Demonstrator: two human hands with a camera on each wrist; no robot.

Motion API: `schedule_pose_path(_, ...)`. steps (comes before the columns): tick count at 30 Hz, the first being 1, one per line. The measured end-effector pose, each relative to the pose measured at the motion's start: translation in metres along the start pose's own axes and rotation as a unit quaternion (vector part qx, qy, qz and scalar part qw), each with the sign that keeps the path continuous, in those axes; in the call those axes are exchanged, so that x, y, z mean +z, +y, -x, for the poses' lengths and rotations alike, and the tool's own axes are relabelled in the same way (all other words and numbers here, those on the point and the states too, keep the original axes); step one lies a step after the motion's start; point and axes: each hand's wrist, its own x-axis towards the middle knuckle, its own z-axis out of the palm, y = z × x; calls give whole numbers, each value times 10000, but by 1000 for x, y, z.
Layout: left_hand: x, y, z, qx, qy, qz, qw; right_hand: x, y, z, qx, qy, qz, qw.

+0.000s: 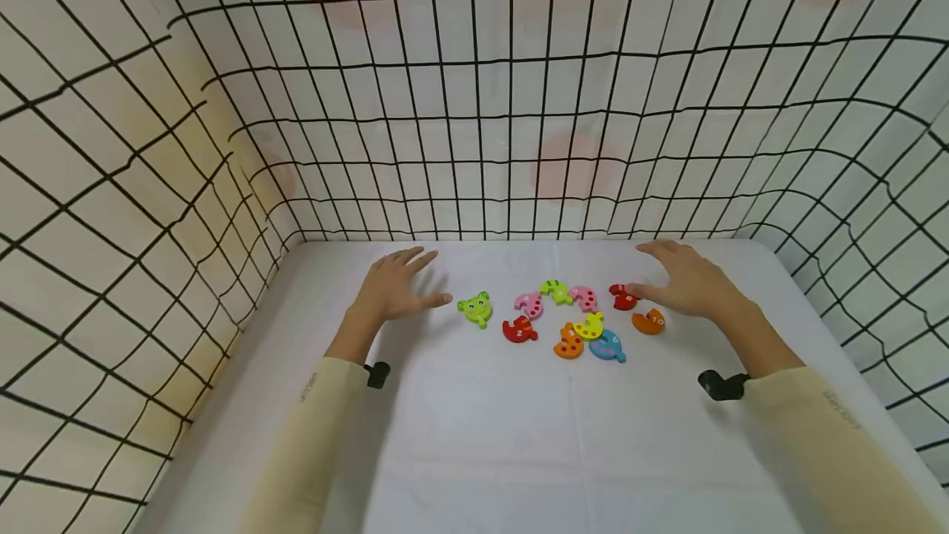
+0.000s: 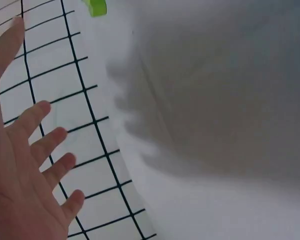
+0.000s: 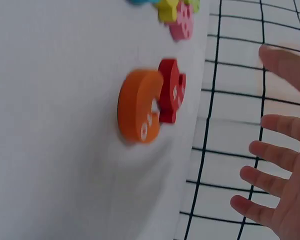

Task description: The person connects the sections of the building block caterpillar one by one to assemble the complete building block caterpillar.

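My left hand (image 1: 390, 285) hovers over the white table with fingers spread, its thumb pointing at a green animal-head puzzle piece (image 1: 477, 310). On the right, my right hand (image 1: 685, 278) is held above the table, fingers apart and palm inward. Its thumb overlaps a red numbered piece (image 1: 623, 297) in the head view. Just below that lies an orange piece (image 1: 648, 321), marked 10 in the right wrist view. Between the hands several curved pieces lie scattered: a red one (image 1: 520, 330), two pink ones, a green one (image 1: 556, 292), a yellow one (image 1: 590, 326), a spotted orange one (image 1: 568, 342) and a blue one (image 1: 608, 345).
A black wire grid (image 1: 511, 105) with white cloth behind it stands along the back and both sides of the table (image 1: 474, 452). Dark wrist cameras (image 1: 722, 386) are strapped at the beige sleeves (image 1: 823, 427).
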Motion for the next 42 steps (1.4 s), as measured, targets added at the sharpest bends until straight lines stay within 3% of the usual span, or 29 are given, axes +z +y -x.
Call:
schedule_pose_path(10, 30, 22, 1, 356, -196, 667, 9969, 32, -36, 2, 27, 43, -715, 9974)
schedule_pose_path(17, 46, 36, 3, 547, -453, 1248, 9896, 53, -63, 4, -212, 243, -1194, 9923)
schedule_pose_path(24, 54, 44, 2, 795, -536, 1761, 9797, 72, -92, 4, -240, 149, -1632, 9862)
schedule_pose_path(35, 74, 45, 10, 931, 126, 2217, 9706, 89, -128, 7, -340, 143, -1858, 9819)
schedule_pose_path(42, 79, 48, 11, 752, 287, 2364, 9683, 99, -142, 7, -415, 266, -2001, 9785)
